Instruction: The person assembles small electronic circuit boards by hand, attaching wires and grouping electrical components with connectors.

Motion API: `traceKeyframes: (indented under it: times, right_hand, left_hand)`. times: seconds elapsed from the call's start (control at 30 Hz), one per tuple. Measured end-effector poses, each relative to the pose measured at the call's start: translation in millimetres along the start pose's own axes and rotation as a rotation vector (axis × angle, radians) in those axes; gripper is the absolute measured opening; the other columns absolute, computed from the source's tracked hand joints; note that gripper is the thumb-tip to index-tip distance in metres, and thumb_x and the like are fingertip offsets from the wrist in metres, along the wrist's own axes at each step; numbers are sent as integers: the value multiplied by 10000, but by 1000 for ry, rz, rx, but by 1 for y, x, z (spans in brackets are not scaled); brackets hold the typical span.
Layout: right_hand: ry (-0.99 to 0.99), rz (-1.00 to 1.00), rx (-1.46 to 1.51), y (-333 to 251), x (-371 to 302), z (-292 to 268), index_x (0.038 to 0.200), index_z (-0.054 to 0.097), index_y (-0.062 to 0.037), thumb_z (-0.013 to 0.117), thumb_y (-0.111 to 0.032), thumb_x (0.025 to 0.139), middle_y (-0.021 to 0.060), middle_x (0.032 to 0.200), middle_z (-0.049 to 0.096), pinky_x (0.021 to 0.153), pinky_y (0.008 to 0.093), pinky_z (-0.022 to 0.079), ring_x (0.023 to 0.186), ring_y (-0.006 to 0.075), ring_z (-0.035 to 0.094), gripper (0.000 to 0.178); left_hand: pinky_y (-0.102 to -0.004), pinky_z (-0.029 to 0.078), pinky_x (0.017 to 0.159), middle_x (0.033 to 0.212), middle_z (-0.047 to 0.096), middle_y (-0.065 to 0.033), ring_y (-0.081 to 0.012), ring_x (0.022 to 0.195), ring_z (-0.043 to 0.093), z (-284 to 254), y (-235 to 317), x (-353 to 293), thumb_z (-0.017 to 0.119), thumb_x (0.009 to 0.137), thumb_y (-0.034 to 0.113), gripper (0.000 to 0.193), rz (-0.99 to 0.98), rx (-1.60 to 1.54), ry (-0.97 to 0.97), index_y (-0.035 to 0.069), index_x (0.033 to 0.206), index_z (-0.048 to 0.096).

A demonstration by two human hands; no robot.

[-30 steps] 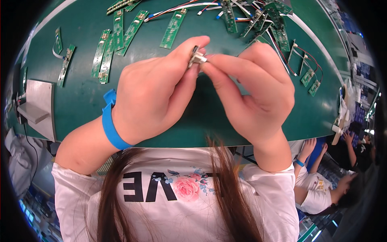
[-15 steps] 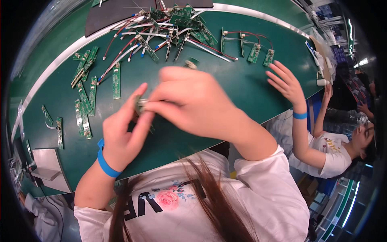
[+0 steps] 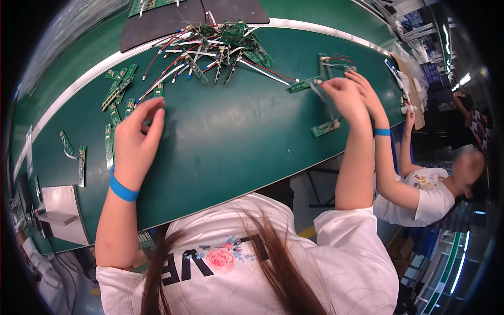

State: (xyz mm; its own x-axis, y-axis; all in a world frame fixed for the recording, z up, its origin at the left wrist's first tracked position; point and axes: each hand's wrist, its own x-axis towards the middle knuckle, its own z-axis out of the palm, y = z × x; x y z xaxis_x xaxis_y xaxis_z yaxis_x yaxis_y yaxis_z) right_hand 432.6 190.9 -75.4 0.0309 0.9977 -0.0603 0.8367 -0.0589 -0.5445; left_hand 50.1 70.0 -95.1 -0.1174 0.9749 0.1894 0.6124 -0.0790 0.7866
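My right hand [image 3: 345, 102] is at the right of the table, fingers pinched at a pair of narrow green circuit boards. One board [image 3: 305, 84] points left from the fingertips; the other board [image 3: 325, 127] hangs nearer me, joined by a pale flat cable [image 3: 321, 96]. The exact grip point is blurred. My left hand [image 3: 139, 136] is over the left part of the table, thumb and fingers apart, with nothing visible between them. Just beyond its fingertips lies a loose circuit board [image 3: 158, 89], and more boards [image 3: 109, 144] lie left of it, partly hidden.
A tangled heap of boards and cables [image 3: 220, 50] lies at the far middle, before a dark mat [image 3: 194, 16]. A co-worker's hand [image 3: 370, 97] is right beside my right hand, near another wired board set [image 3: 336, 62]. A metal stand [image 3: 63, 210] is at the left.
My hands have parted from the middle. The right one has moved right with the joined boards, up to the co-worker's hand; the left has moved left and opened.
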Motion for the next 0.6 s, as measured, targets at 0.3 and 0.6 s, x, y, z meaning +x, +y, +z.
traceKeyframes:
  times: [0.3,0.6]
  right_hand:
    - [396,-46,-647,51,90,-15,1064,648,-68,615,-340,793,216,1068,602,855,423,451,1030,347,564,386]
    - [214,-979,-91,-135,-70,107,893,620,-68,634,-164,756,122,898,548,797,412,387,959,292,490,168]
  left_hand:
    - [-385,382,956,1106,578,-145,-322,1038,531,-7,-36,11,633,786,129,389,244,507,125,39,1156,554]
    - [-316,453,709,906,563,-83,-197,778,527,-9,-35,2,681,741,134,323,131,235,119,14,1028,594]
